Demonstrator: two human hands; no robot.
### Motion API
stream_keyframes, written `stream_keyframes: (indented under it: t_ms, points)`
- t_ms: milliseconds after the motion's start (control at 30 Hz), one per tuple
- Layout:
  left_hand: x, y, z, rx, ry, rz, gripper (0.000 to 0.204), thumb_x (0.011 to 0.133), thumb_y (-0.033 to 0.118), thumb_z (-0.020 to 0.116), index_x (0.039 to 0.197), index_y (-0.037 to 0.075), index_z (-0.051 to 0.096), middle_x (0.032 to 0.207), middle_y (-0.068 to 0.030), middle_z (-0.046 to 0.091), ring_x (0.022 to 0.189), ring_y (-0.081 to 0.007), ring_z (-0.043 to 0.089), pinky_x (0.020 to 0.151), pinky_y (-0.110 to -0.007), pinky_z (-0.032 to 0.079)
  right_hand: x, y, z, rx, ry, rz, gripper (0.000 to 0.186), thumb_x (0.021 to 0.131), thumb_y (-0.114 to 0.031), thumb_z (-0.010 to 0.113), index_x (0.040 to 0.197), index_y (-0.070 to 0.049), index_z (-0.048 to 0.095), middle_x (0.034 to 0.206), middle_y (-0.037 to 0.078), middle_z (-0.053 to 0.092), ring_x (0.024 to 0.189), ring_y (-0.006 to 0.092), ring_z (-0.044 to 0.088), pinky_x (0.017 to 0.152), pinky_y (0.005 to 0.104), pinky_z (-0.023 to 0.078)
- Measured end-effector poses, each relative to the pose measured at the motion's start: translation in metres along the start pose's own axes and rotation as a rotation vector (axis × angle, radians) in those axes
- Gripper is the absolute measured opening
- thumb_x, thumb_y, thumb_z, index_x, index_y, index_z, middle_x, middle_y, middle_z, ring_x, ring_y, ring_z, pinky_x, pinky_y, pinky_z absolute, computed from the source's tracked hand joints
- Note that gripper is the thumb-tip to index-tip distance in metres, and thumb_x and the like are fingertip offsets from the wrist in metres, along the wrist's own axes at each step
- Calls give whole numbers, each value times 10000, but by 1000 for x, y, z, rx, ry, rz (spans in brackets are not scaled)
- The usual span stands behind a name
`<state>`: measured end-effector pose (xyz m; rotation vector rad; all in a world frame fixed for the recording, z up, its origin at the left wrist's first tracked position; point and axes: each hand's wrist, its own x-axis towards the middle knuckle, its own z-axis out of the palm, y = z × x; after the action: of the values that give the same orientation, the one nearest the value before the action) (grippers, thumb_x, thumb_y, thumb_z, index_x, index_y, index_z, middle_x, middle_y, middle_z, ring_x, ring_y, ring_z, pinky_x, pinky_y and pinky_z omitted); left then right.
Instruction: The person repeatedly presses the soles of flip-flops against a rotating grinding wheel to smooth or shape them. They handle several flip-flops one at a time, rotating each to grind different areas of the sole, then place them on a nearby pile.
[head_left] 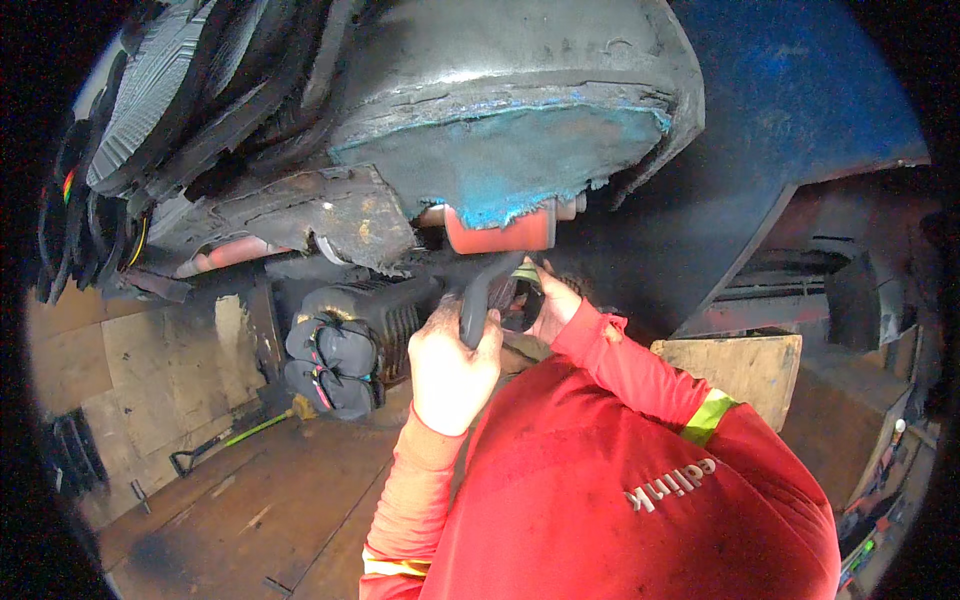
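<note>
A dark flip-flop (pixel 482 300), seen edge-on with a yellow-green strap part, is held just below an orange-red roller (pixel 500 235). My left hand (pixel 455 365) is closed round the near end of its sole. On its right side, my right hand (pixel 555 305) grips near the strap, some of its fingers hidden behind the flip-flop. Whether the sole touches the roller, I cannot tell. Teal cloth (pixel 520 150) hangs ragged over the roller from a grey machine hood (pixel 520 50).
Black soles or flip-flops (pixel 150 100) are packed at upper left. A stack of dark flip-flops (pixel 335 350) stands left of my hands. A blue panel (pixel 800 90) rises at right above a wooden board (pixel 735 365). A green-handled tool (pixel 258 430) lies lower left.
</note>
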<state>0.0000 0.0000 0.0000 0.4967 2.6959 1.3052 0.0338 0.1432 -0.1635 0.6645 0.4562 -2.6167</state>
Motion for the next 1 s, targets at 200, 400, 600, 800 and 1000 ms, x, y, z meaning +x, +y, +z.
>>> stream_keyframes:
  t_ms: [200, 400, 600, 800, 1000]
  points:
    - [19, -30, 45, 114, -64, 74, 212, 810, 154, 673, 788, -38, 586, 705, -286, 619, 691, -463, 649, 601, -489, 525, 5, -19, -34, 26, 129, 72, 402, 953, -502, 565, 1241, -228, 621, 1290, 10, 614, 1200, 269, 563, 1033, 549, 420]
    - [17, -22, 29, -20, -87, -156, 221, 815, 139, 658, 819, -77, 612, 736, -303, 640, 741, -460, 675, 637, -471, 532, -12, -27, -10, -65, 96, 124, 363, 969, -475, 555, 1267, -276, 613, 1351, -38, 565, 1253, 204, 505, 1015, 540, 431]
    - [-5, 16, -12, -21, -22, -201, 162, 834, 108, 656, 856, -49, 625, 708, -229, 639, 628, -384, 662, 601, -422, 514, -24, -17, 39, 36, 25, 85, 345, 1010, -416, 517, 1243, -183, 619, 1225, 13, 656, 1107, 227, 636, 936, 509, 516]
    - [-44, 31, -46, 74, 0, -135, 160, 854, 78, 645, 959, -43, 645, 798, -234, 642, 689, -367, 683, 628, -419, 528, -39, 6, 52, 39, 95, 75, 274, 996, -367, 575, 1223, -219, 610, 1148, -10, 664, 941, 208, 636, 858, 498, 528]
    - [-10, 19, -19, 128, -60, -99, 252, 852, 96, 637, 1061, -44, 626, 800, -259, 650, 738, -442, 662, 652, -455, 533, -7, -10, 31, 16, -60, 39, 339, 983, -453, 560, 1149, -171, 647, 1156, 53, 665, 1077, 255, 617, 912, 490, 520]
